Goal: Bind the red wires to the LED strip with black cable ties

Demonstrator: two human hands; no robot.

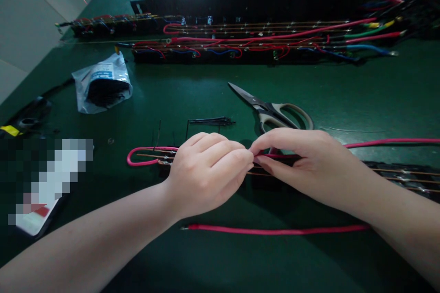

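My left hand (209, 169) is curled over a black strip (381, 165) with thin copper-coloured rods, its fingers closed. What it grips is hidden. My right hand (302, 153) pinches thumb and forefinger together against the left fingertips, just at a red cable (151, 149) running along the strip. Whatever is in that pinch is too small to make out. Thin black cable ties (158, 132) stand up from the strip left of my hands. Behind them lies a small bundle of black cable ties (213, 121). The scissors (271, 109) lie slightly open just beyond my right hand.
Another red cable (275, 230) lies in front of my hands. At left are a plastic bag (103, 83) of black pieces and a partly blurred phone-like object (41, 213). Wired black strips (206, 52) line the back of the green table (178, 87).
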